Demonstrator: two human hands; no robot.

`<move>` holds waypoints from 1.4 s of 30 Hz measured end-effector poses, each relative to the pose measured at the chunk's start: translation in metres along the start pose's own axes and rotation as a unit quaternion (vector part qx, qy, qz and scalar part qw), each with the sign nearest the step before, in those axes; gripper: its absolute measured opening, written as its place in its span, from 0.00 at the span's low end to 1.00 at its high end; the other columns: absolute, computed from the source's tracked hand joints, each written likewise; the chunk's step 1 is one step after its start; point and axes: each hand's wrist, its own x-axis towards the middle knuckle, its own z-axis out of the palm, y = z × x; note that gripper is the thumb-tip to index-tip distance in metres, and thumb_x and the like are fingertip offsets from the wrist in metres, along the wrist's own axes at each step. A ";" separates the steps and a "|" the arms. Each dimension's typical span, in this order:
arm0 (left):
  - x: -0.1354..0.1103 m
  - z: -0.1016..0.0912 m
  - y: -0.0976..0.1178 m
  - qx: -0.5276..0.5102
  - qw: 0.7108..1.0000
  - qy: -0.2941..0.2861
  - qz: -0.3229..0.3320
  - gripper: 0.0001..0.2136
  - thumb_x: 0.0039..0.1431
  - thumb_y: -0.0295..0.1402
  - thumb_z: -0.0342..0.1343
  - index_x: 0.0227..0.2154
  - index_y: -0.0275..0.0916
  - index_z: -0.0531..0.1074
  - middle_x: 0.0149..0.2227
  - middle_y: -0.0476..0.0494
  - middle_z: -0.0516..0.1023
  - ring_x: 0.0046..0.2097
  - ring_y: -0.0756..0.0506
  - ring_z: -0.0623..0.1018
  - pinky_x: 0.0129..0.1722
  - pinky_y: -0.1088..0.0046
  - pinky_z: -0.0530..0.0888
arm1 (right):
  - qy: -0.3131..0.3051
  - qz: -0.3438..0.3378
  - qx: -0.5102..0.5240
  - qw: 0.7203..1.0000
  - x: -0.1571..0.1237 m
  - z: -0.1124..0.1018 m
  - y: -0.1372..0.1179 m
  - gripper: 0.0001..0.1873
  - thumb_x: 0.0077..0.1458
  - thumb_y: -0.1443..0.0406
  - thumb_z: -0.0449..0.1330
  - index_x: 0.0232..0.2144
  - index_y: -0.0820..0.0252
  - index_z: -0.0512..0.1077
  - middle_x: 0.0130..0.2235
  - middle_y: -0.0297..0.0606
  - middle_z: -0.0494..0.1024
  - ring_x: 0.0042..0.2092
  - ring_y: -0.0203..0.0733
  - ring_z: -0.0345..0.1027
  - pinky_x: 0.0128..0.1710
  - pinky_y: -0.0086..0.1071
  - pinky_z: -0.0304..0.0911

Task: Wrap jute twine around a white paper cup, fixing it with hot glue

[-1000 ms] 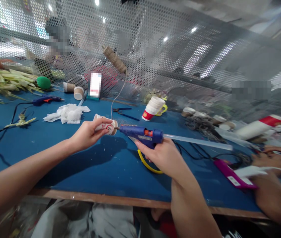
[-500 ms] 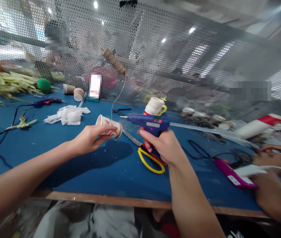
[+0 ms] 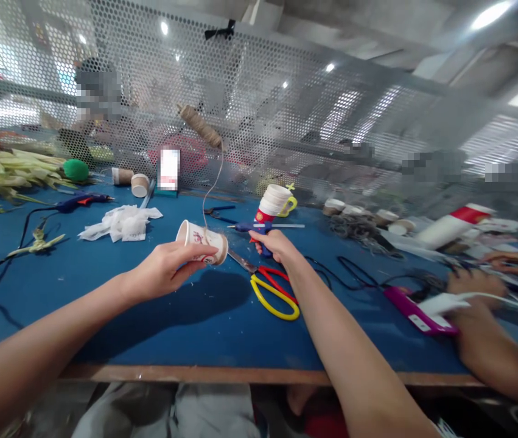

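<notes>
My left hand is closed round a white paper cup with red print, tilted on its side above the table with its mouth to the left. Twine runs from the cup up to a spool of twine at the mesh panel. A blue glue gun, its nozzle towards the left, is gripped in my right hand beyond the cup. A clear glue stick sticks out behind it. Scissors with red and yellow handles lie between my arms.
White crumpled tissue, another glue gun and corn husks occupy the left. A stack of paper cups stands at the back. On the right are a purple power strip and another person's hand. A perforated metal panel borders the table's back.
My right hand has carried the glue gun forward, away from me, towards the stack of cups. The scissors' red handle now shows. My left hand still holds the cup, with little movement.
</notes>
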 end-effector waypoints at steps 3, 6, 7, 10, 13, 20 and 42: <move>0.001 0.000 0.001 0.002 1.000 0.008 0.010 0.09 0.58 0.27 0.48 0.42 0.34 0.66 0.32 0.42 0.77 0.32 0.51 0.76 0.32 0.78 0.73 | 0.026 -0.006 -0.061 0.998 0.004 0.002 -0.001 0.13 0.47 0.63 0.59 0.15 0.62 0.67 0.18 0.39 0.69 0.26 0.41 0.66 0.28 0.34 0.62; 0.001 0.001 0.002 -0.005 1.000 0.008 0.023 0.09 0.59 0.27 0.47 0.42 0.34 0.66 0.32 0.42 0.77 0.32 0.51 0.76 0.31 0.78 0.73 | 0.033 -0.030 -0.091 0.995 -0.006 0.001 -0.016 0.13 0.48 0.61 0.58 0.18 0.63 0.70 0.26 0.49 0.74 0.37 0.49 0.68 0.38 0.39 0.60; 0.001 0.002 0.002 -0.010 1.000 0.004 0.027 0.09 0.59 0.27 0.47 0.42 0.34 0.66 0.31 0.42 0.77 0.31 0.51 0.76 0.31 0.78 0.73 | 0.022 -0.044 -0.091 0.995 -0.013 0.002 -0.023 0.16 0.49 0.58 0.57 0.19 0.63 0.72 0.29 0.50 0.75 0.39 0.50 0.67 0.40 0.39 0.59; -0.001 0.004 0.005 -0.021 0.999 -0.024 0.030 0.10 0.59 0.26 0.47 0.43 0.34 0.66 0.32 0.42 0.76 0.31 0.50 0.75 0.31 0.77 0.72 | -0.077 -0.093 -0.061 0.991 -0.042 0.008 -0.045 0.27 0.51 0.46 0.48 0.23 0.60 0.76 0.33 0.45 0.77 0.38 0.44 0.68 0.41 0.35 0.59; -0.003 0.006 0.007 -0.033 0.998 -0.050 0.033 0.10 0.59 0.26 0.47 0.43 0.35 0.66 0.34 0.40 0.76 0.33 0.49 0.75 0.32 0.76 0.72 | -0.334 -0.128 0.066 0.932 -0.069 0.016 -0.061 0.37 0.51 0.41 0.40 0.26 0.62 0.77 0.32 0.44 0.77 0.36 0.42 0.68 0.40 0.35 0.60; -0.004 0.009 0.009 -0.064 0.994 -0.082 0.031 0.10 0.58 0.25 0.47 0.43 0.34 0.66 0.35 0.40 0.76 0.34 0.49 0.75 0.33 0.76 0.72 | -0.321 -0.151 0.259 0.899 -0.095 0.021 -0.070 0.12 0.40 0.60 0.65 0.29 0.59 0.75 0.33 0.35 0.75 0.33 0.34 0.66 0.37 0.31 0.59; 0.001 0.002 0.016 -0.311 0.917 -0.065 -0.242 0.18 0.55 0.32 0.52 0.49 0.36 0.63 0.39 0.42 0.72 0.33 0.52 0.71 0.31 0.80 0.69 | -0.110 -0.212 0.319 0.917 -0.093 0.016 -0.060 0.05 0.41 0.63 0.61 0.23 0.59 0.69 0.28 0.34 0.72 0.34 0.37 0.65 0.39 0.35 0.58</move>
